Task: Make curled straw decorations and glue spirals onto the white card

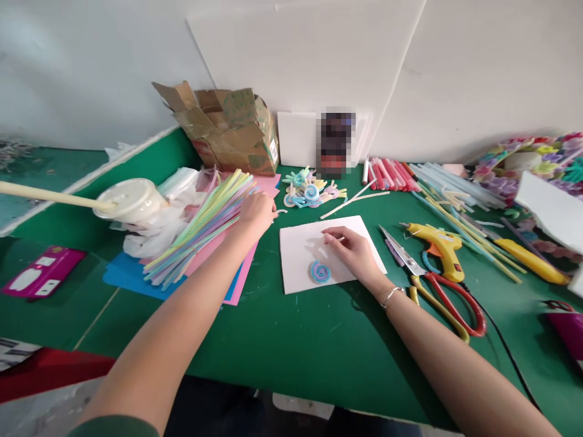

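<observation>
My left hand point(259, 212) is closed at the upper end of a bundle of pastel pipe cleaners point(204, 224). A pale pipe cleaner end point(282, 211) pokes out by its fingertips. Over a white board point(296, 243), my right hand point(348, 247) has its thumb and fingers pinched together; whatever may be between them is too small to make out. Below those fingers, a blue and purple spiral of coiled pipe cleaner point(320, 272) lies flat on the board. Behind the board sits a cluster of finished pastel spirals point(307, 188), with loose cream pipe cleaners point(355, 200) beside it.
Right of the board lie scissors point(416, 267) and a yellow glue gun point(437, 246) with a black cord. A yellow cutter point(531, 260) is farther right. At the back stand a cardboard box point(232, 133) and pink sticks point(389, 174). A lidded cup point(130, 200) stands left.
</observation>
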The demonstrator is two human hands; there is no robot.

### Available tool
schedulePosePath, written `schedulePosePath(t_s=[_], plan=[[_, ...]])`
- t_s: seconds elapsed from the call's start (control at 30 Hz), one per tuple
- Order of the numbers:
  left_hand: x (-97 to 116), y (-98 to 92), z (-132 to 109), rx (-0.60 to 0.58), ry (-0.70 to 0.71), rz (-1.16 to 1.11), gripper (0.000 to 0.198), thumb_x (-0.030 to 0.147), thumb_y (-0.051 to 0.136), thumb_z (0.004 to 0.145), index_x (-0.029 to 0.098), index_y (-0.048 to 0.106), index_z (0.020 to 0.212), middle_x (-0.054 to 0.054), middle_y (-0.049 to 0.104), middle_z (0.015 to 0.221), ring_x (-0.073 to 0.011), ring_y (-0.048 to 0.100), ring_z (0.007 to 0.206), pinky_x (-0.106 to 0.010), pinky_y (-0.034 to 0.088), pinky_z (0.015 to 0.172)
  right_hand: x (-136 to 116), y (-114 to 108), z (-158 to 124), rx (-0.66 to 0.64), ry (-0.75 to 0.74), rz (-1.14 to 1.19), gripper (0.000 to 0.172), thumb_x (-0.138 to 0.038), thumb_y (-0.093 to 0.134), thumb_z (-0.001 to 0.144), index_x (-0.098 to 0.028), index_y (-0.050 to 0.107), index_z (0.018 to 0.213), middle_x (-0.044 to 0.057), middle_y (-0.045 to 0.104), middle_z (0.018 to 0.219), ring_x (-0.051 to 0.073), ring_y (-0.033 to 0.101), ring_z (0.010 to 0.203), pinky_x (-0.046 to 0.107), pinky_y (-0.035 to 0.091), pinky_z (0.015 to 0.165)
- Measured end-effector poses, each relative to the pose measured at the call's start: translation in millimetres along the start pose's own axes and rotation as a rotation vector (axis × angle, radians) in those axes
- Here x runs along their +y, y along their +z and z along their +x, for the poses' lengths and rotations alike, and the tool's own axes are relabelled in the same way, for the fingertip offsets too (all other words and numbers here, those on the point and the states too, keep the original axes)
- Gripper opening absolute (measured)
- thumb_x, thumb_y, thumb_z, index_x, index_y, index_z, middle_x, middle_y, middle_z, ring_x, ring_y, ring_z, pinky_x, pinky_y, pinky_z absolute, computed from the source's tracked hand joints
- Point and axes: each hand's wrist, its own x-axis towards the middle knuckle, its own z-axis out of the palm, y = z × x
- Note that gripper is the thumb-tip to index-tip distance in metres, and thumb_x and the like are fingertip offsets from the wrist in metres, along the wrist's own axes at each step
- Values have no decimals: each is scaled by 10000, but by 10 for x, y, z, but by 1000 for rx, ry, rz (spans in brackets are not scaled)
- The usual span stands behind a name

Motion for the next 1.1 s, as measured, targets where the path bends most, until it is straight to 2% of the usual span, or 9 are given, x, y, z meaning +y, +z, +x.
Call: schedulePosePath(t_s=[0.17, 0.3, 0.43, 0.53, 0.67, 0.8, 0.87, 1.0, 1.1], plan=[[52, -10, -26, -38, -30, -52, 184, 136, 649, 655, 220, 635, 491, -67, 663, 654, -227, 583, 676, -314, 392, 638, -13, 0, -1, 0, 2, -12, 270, -431, 570, 804, -188, 668, 869, 61, 711, 901, 144, 599, 648, 289, 473, 618], [126, -121, -110, -39, -128, -241, 121, 137, 597, 707, 214, 622, 617, -57, 692, 740, -219, 608, 690, -300, 391, 615, -2, -5, -3, -3, -1, -12, 269, -410, 534, 827, -178, 659, 884, 60, 705, 866, 150, 613, 678, 285, 472, 626], [50, -243, -391, -70, -207, -238, 116, 115, 587, 699, 217, 587, 645, -24, 656, 584, -199, 580, 564, -285, 350, 535, 35, -1, 10, 7, -11, -12, 280, -407, 504, 841, -175, 655, 887, 50, 699, 810, 158, 624, 697, 291, 479, 645], [24, -309, -667, -36, -230, -322, 53, 164, 612, 700, 215, 600, 706, -23, 670, 620, -194, 601, 583, -277, 388, 544, 56, 20, 13, 12, -24, -41, 286, -410, 506, 838, -174, 658, 890, 47, 693, 789, 158, 620, 678, 299, 484, 650], [293, -351, -906, -58, -179, -627, 64, 191, 636, 694, 210, 579, 714, -8, 680, 682, -173, 635, 637, -259, 458, 586, 12, 32, -50, 38, -135, -93, 306, -434, 490, 856, -196, 663, 942, 62, 675, 863, 172, 623, 747, 311, 489, 673], [726, -348, -955, -153, 16, -699, 106, 159, 657, 702, 218, 587, 756, 12, 675, 722, -157, 636, 690, -245, 456, 618, -110, 4, -188, -69, -260, -117, 305, -437, 527, 851, -218, 657, 1018, 58, 656, 845, 178, 607, 772, 322, 491, 686], [879, -335, -949, -180, 74, -690, 110, 144, 653, 715, 217, 582, 757, 16, 668, 736, -155, 632, 701, -242, 442, 611, -160, -1, -249, -94, -227, -69, 272, -431, 560, 833, -211, 666, 950, 53, 669, 829, 170, 608, 741, 322, 493, 680], [1020, -317, -951, -126, 175, -620, 113, 123, 641, 736, 211, 570, 735, 13, 640, 739, -165, 612, 737, -257, 430, 634, -189, -15, -282, -82, -107, 112, 244, -428, 652, 751, -193, 654, 814, 36, 682, 774, 157, 618, 674, 306, 502, 631], [1034, -315, -989, -27, 107, -607, 154, 96, 669, 709, 199, 574, 772, -9, 644, 812, -171, 611, 784, -272, 448, 685, -163, -152, -240, 64, -76, 154, 222, -398, 691, 700, -183, 641, 726, 18, 662, 703, 140, 599, 594, 297, 502, 586]])
